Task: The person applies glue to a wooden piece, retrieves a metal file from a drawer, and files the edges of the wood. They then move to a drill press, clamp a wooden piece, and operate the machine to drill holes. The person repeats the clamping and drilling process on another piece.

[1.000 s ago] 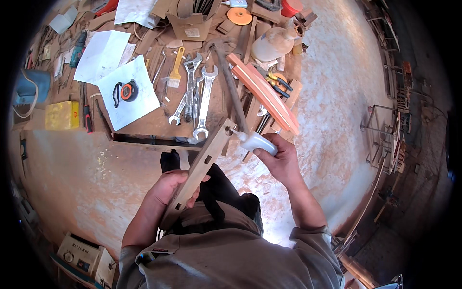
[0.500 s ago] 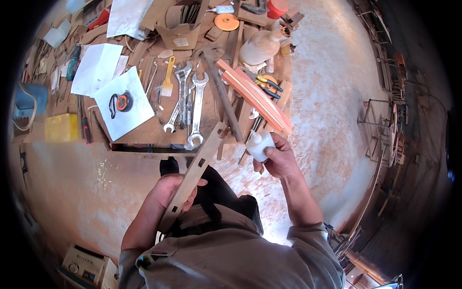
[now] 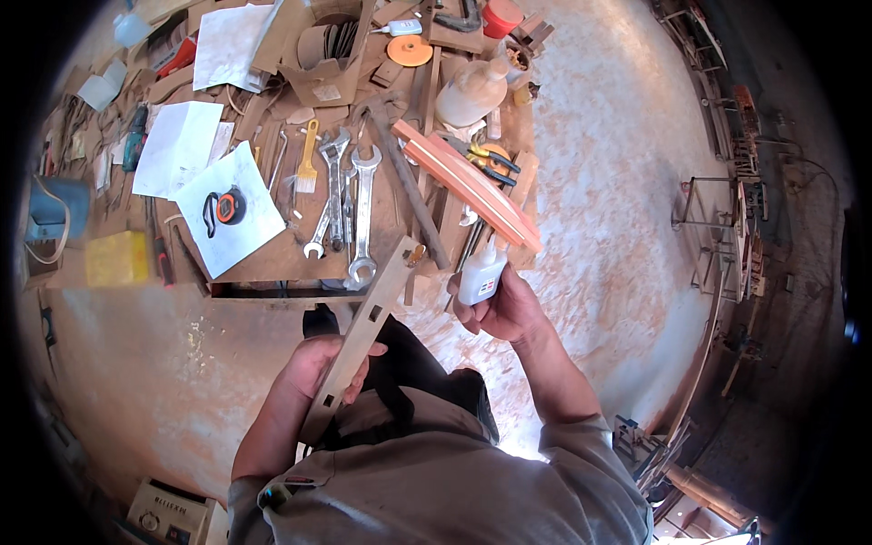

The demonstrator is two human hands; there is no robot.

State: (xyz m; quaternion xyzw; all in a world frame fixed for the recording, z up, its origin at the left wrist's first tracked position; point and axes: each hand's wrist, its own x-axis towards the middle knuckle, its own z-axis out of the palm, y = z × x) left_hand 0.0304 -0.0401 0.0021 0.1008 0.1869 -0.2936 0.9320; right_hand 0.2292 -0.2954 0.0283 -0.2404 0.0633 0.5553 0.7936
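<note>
My left hand (image 3: 320, 361) is closed around a wooden bar (image 3: 356, 347) with small rectangular slots cut in its face. The bar slants up to the right, its far end near the bench edge. In my right hand (image 3: 510, 311) is a small white squeeze bottle (image 3: 481, 279), held upright with its pointed nozzle up and a label showing. It stands to the right of the bar, apart from it. Just beyond the bottle, reddish wooden strips (image 3: 468, 186) lie on the workbench (image 3: 263, 263).
Several wrenches (image 3: 365, 213), a yellow brush (image 3: 308, 159), a hammer (image 3: 407, 182) and pliers (image 3: 490, 163) lie on the bench. Left of them, a tape measure (image 3: 230, 206) rests on white paper (image 3: 259, 245). A big glue jug (image 3: 472, 93) stands at the back right.
My right hand has turned the bottle more upright, so its label shows, and moved slightly left. The bar remains in my left hand. The view has shifted slightly.
</note>
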